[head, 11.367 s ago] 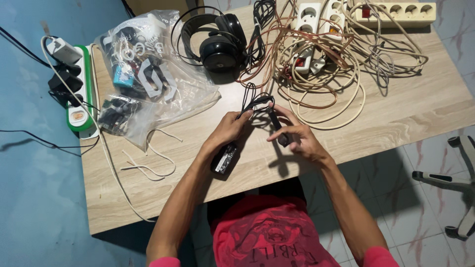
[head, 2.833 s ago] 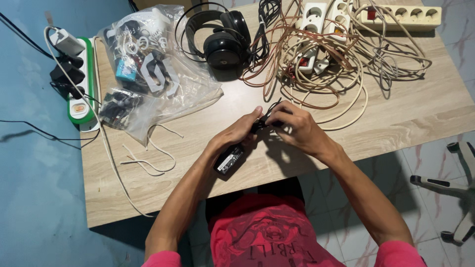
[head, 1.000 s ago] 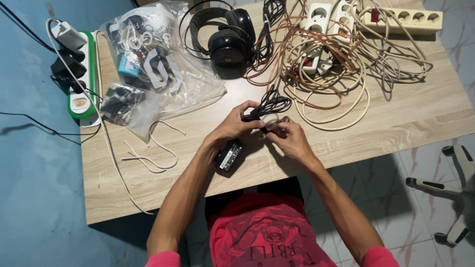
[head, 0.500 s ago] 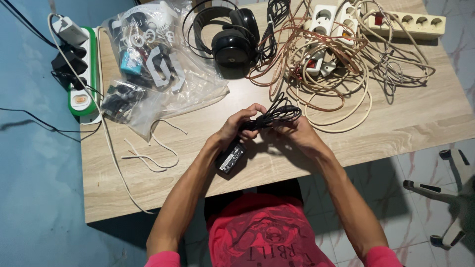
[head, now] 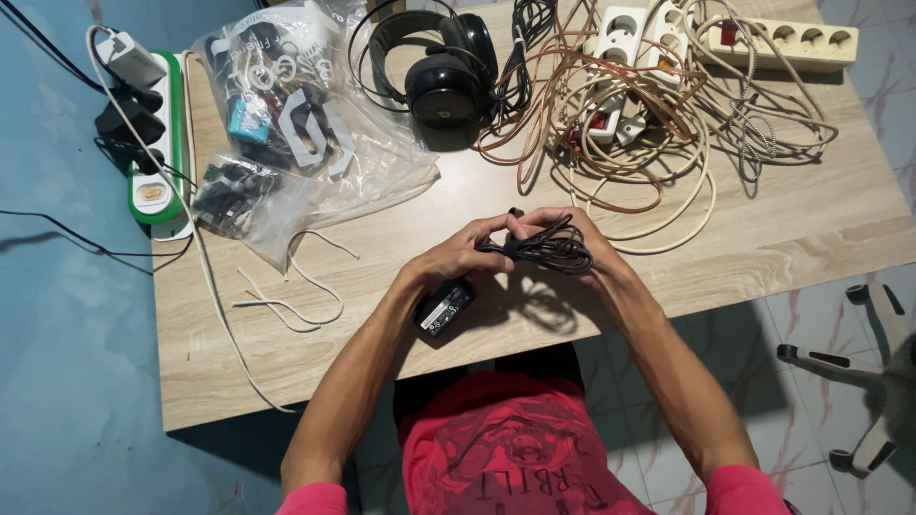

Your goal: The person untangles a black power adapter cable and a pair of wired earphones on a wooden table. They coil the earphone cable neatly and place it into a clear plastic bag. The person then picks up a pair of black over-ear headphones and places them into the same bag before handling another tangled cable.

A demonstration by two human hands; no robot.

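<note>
The wooden table (head: pixel 763 238) has bare board along its near edge and right side; the far edge is crowded. Three power strips: one green (head: pixel 153 143), two cream. One clear bag (head: pixel 315 162), one pair of headphones (head: pixel 434 67). The left hand (head: pixel 458 256) and right hand (head: pixel 582 250) both pinch one coiled black cord (head: pixel 549 250) over the near middle, its adapter (head: pixel 444 307) below the left wrist.

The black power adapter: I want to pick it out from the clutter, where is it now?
In the head view the black power adapter hangs under the left hand, at the table's near edge, left of the coiled black cable.
</note>
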